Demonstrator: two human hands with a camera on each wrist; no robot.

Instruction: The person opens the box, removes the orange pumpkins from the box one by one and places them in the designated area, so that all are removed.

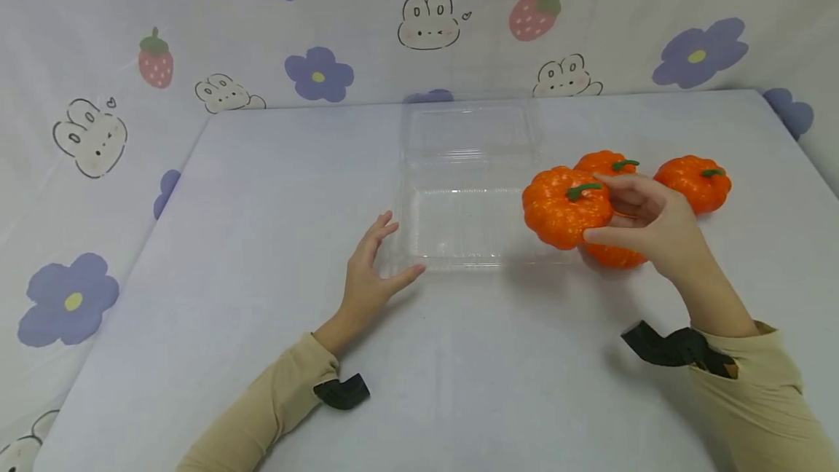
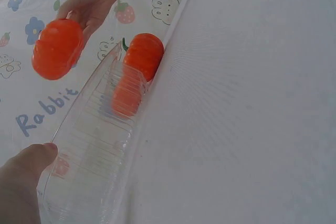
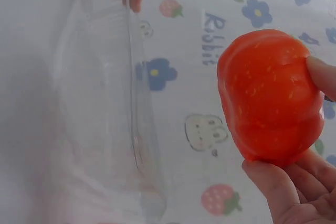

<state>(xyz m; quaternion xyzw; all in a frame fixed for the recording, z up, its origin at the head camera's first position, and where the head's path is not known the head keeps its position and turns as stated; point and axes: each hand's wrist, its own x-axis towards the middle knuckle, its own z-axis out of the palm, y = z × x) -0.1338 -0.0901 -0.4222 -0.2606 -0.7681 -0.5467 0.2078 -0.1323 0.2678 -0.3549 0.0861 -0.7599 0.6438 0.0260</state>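
My right hand point(image 1: 668, 228) holds an orange toy pumpkin point(image 1: 560, 210) with a green stem, raised over the right end of a clear plastic clamshell box point(image 1: 459, 228). Thumb and fingertips grip the pumpkin's side, as the right wrist view also shows. The box's lid point(image 1: 468, 130) is folded open toward the back. At the box's left end is my left hand point(image 1: 370, 275), fingers spread, its thumb point(image 2: 44, 156) at the rim. Behind the held pumpkin, two more pumpkins, one farther back point(image 1: 599, 161) and one nearer point(image 1: 616, 257), are partly hidden by it and my right hand.
Another orange pumpkin point(image 1: 695, 184) sits farther right on the white table point(image 1: 275, 188). A printed cloth point(image 1: 360, 28) with rabbits, flowers and strawberries hangs behind the table. Dark bands point(image 1: 675, 347) are on both sleeves near the wrists.
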